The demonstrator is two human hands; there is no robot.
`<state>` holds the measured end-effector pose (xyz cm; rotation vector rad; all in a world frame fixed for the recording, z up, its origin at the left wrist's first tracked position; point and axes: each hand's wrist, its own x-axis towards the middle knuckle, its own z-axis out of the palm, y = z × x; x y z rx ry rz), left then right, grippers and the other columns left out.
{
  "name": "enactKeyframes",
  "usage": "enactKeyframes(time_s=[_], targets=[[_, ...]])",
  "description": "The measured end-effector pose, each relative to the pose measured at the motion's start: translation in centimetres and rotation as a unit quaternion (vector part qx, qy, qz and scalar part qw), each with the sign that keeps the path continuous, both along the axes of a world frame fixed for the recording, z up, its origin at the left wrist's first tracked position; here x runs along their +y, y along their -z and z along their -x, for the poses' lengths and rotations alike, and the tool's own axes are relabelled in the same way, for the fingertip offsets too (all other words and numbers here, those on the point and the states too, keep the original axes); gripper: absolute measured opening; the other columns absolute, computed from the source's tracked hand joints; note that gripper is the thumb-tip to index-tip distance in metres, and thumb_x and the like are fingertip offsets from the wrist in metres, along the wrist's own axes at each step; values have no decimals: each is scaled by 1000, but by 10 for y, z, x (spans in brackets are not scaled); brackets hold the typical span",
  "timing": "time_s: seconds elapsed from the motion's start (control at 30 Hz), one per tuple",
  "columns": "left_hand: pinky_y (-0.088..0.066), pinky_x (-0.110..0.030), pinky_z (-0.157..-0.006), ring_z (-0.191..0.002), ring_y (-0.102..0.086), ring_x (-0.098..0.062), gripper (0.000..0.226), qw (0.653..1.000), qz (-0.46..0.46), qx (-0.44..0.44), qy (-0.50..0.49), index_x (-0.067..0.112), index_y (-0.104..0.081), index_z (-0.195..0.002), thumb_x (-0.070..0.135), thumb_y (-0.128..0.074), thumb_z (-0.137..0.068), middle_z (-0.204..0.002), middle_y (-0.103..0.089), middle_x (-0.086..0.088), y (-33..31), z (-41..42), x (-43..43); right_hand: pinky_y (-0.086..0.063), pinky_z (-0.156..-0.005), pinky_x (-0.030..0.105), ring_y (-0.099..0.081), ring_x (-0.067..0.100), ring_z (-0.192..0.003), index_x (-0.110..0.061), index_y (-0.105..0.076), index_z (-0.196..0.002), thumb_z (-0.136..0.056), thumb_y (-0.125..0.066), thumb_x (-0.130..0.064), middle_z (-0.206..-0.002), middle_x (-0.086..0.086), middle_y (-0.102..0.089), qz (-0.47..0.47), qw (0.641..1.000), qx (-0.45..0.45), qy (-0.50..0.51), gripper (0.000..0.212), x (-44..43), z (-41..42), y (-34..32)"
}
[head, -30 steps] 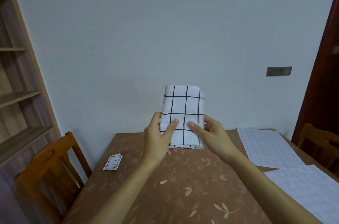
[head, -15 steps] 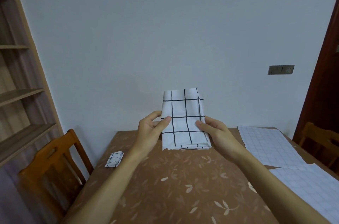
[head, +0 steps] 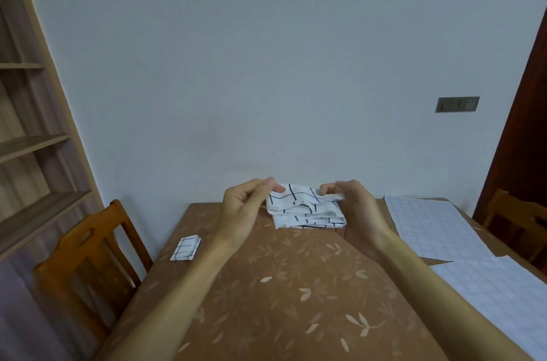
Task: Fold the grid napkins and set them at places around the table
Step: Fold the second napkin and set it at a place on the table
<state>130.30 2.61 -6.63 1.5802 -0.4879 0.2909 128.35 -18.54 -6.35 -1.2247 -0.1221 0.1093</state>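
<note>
A white napkin with a black grid (head: pixel 306 211) is held in a thick folded bundle just above the far middle of the brown leaf-patterned table (head: pixel 296 301). My left hand (head: pixel 245 206) pinches its upper left corner between thumb and fingers. My right hand (head: pixel 355 203) pinches its upper right edge. A second grid napkin (head: pixel 186 248), folded small, lies flat near the table's left edge in front of the left chair. Two unfolded napkins with a fine grid lie at the right: one farther back (head: pixel 429 227), one nearer (head: pixel 497 298).
A wooden chair (head: pixel 85 260) stands at the table's left side and another (head: pixel 521 218) at the far right. Shelves (head: pixel 26 147) line the left wall. A dark door (head: pixel 527 112) is at the right, with a wall switch plate (head: pixel 457 104) beside it.
The napkin stood upright as a tall rectangle between my hands. Its top half has come down toward me, and it now sits lower as a shorter, thicker bundle.
</note>
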Motion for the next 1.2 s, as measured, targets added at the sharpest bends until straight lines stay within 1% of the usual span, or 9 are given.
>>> enactKeyframes(time_s=[0.1,0.23,0.37,0.5,0.6,0.7,0.8,1.0,1.2], targets=[[-50,-13,-67,-63,-63,0,5,998,-23,-42,-38,6,-77,-89,2,-74,-86,-72,-72,12,8,-7,-3,-56,-66,33,-71,21,-79,-11,-63,-112,-97,-52,-49,-101,6,-71,82,995,5,48,42,3,-2,6],[-62,-32,-76,-86,-74,-15,34,999,-4,-24,-34,16,-71,-109,-2,-79,-81,-96,-76,1,19,-9,-7,-59,-91,47,-75,24,-99,-22,-52,-137,-85,-76,-38,-121,9,-70,160,984,-19,82,59,5,-4,14],[-62,-32,-74,-85,-73,-16,62,999,-9,8,-30,27,-54,-131,5,-82,-80,-99,-71,-10,27,-8,-11,-61,-87,47,-75,25,-96,-28,-47,-142,-92,-71,-26,-115,10,-72,171,980,-55,84,55,11,-3,18],[-59,-23,-72,-92,-71,-10,52,996,9,87,0,29,-53,-133,19,-75,-88,-114,-67,-5,32,-2,-20,-61,-84,37,-73,19,-98,-34,-46,-141,-99,-61,-23,-115,6,-69,215,967,-97,92,46,17,-6,23],[-56,-16,-74,-104,-69,-18,31,989,44,138,3,17,-63,-125,34,-54,-100,-117,-70,-8,34,-3,-25,-56,-95,37,-66,17,-107,-35,-41,-145,-104,-50,-21,-118,3,-63,281,944,-134,112,44,17,-12,27],[-53,-30,-75,-92,-68,-27,57,986,3,164,4,1,-65,-102,53,-44,-101,-98,-69,-19,40,-13,-18,-51,-100,34,-61,16,-110,-34,-38,-148,-106,-45,-19,-118,2,-62,313,931,-149,110,45,12,-16,32],[-54,-36,-74,-87,-67,-25,35,991,-38,129,-2,0,-68,-99,34,-58,-100,-97,-73,-18,46,-19,-12,-46,-103,30,-58,10,-114,-34,-37,-149,-106,-46,-21,-122,-3,-59,332,924,-151,114,46,7,-22,39],[-52,-16,-68,-78,-69,-4,15,997,-49,58,3,3,-74,-103,12,-65,-96,-90,-75,-7,63,-22,-7,-55,-89,29,-69,7,-101,-25,-64,-123,-96,-60,-47,-114,-4,-71,253,958,-89,103,36,9,-28,55],[-57,-27,-65,-75,-71,-9,10,993,-61,100,22,6,-75,-100,8,-69,-92,-89,-78,-8,96,-30,-3,-52,-70,34,-66,19,-73,-13,-65,-86,-99,-52,-48,-79,0,-70,363,918,-90,133,40,12,-42,93]])
